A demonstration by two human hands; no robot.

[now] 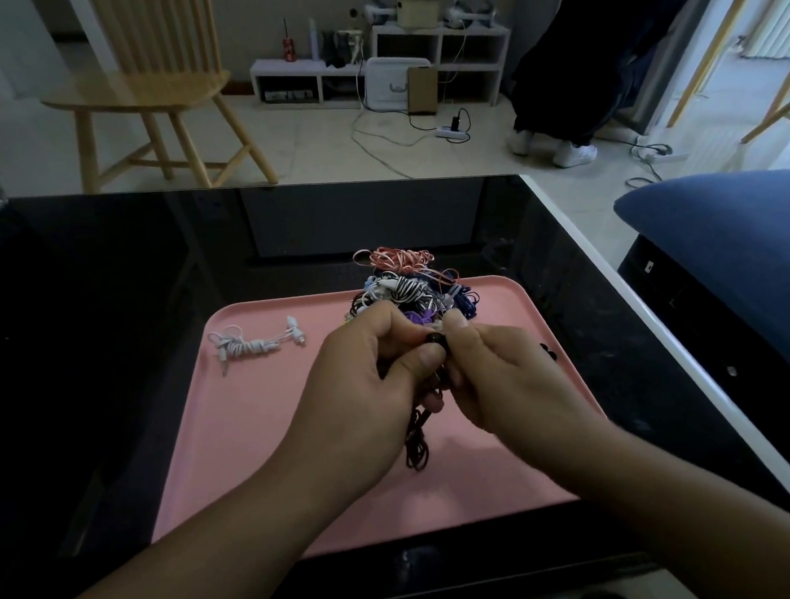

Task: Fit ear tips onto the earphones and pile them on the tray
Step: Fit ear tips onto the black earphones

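Both hands meet above the middle of the pink tray (217, 461). Off to the left on the tray lies a bundled white earphone (251, 346). Then my left hand (366, 385), fingers curled shut on a dark earphone (435, 343), its dark cord (416, 443) hanging in loops below my palm down to the tray. My right hand (501, 371) pinches at the same earbud; whether an ear tip sits between those fingers I cannot tell. Behind my knuckles, at the tray's far edge, a tangled pile of earphones (406, 280) sits on the black countertop (103, 296).
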